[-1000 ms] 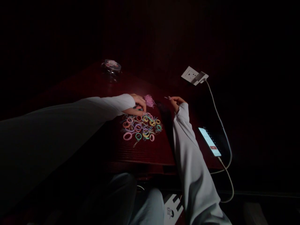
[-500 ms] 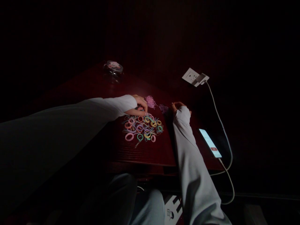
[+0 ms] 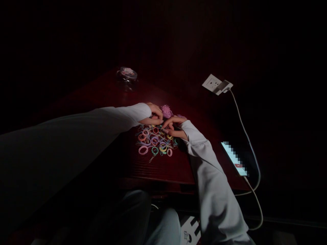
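Your left hand [image 3: 154, 114] curls low over the far left part of the mixed pile [image 3: 154, 140], probably so the fingers can work among the small pieces. Its thumb and fingertips lie close together; whether they grip anything, you cannot tell. Your right hand [image 3: 176, 127] reaches in over the far right part, palm down, thumb and forefinger bent with a narrow gap between them. Nothing shows clearly in that gap, and the dimness could hide a thin strand.

The pile sits on the near part of the dark red table [image 3: 163, 172], within easy reach of both hands. It mixes knobbly little rings in pink, coral, purple, yellow and green with thin, pale looped strands, all overlapping. Just beyond it lies a pink tuft [image 3: 167, 111], spiky and dense, and beside that a purple bunch [image 3: 181, 116], partly behind your right hand; lying apart, they look grouped by colour. A clear lidded jar [image 3: 129, 74] stands at far left, and a lit phone [image 3: 233, 156] lies at right, on its cable [image 3: 238, 112].
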A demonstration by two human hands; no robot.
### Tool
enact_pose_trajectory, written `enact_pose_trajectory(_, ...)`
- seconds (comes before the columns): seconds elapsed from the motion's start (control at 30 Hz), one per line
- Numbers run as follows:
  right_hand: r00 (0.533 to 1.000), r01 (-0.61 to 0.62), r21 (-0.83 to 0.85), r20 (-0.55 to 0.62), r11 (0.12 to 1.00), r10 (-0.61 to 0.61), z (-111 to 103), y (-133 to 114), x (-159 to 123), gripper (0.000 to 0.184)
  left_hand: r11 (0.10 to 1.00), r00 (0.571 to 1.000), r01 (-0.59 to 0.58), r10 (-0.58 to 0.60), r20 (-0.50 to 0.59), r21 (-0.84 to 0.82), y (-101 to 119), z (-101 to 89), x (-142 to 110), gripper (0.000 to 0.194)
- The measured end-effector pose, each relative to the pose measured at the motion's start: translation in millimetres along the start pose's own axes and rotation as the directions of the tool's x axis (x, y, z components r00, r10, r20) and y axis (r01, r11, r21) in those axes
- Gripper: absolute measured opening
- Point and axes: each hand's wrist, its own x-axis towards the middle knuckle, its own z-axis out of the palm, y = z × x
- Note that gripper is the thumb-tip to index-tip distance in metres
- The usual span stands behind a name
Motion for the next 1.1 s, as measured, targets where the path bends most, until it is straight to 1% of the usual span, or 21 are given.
enact_pose_trajectory(0.07,0.999,0.007,-0.053,0.044,0.999,-0.004,-0.4,-0.3,0.3,0.019,1.0,1.0,0.003,-0.003,-0.007,-0.002,-0.5,0.7,0.0,0.029)
enact_pose_trajectory(0.17,0.995,0.001,-0.068,0.103,0.998,0.006,1.7,2.6,2.1,0.022,1.0,1.0,0.006,-0.006,-0.008,0.006,-0.8,1.2,-0.2,0.026)
enact_pose_trajectory(0.37,0.991,-0.033,-0.032,0.128,0.999,0.037,10.1,7.3,3.5,0.022,0.999,0.999,0.034,-0.035,0.02,0.017,0.7,-0.3,0.6,0.029)
enact_pose_trajectory(0.5,0.991,-0.044,-0.002,0.129,0.999,0.044,12.5,7.8,3.8,0.018,0.998,0.998,0.059,-0.059,0.023,0.009,2.1,-0.9,1.0,0.027)
enact_pose_trajectory(0.67,0.993,-0.041,-0.016,0.111,0.999,0.042,12.7,6.8,4.2,0.015,0.997,0.997,0.072,-0.073,0.024,0.006,2.4,-0.5,1.2,0.027)
enact_pose_trajectory(0.77,0.993,-0.059,0.011,0.103,0.998,0.058,12.3,5.1,3.7,0.017,0.997,0.997,0.074,-0.074,0.03,0.0,1.4,0.0,1.5,0.028)
enact_pose_trajectory(0.97,0.996,-0.086,0.066,0.044,0.994,0.083,11.3,2.0,2.3,0.019,0.998,0.996,0.069,-0.068,0.05,-0.006,1.3,-0.9,0.8,0.028)
enact_pose_trajectory(1.1,0.994,-0.093,0.051,0.069,0.994,0.089,9.9,3.2,2.9,0.021,0.997,0.996,0.073,-0.073,0.051,-0.004,4.2,-2.4,0.1,0.028)
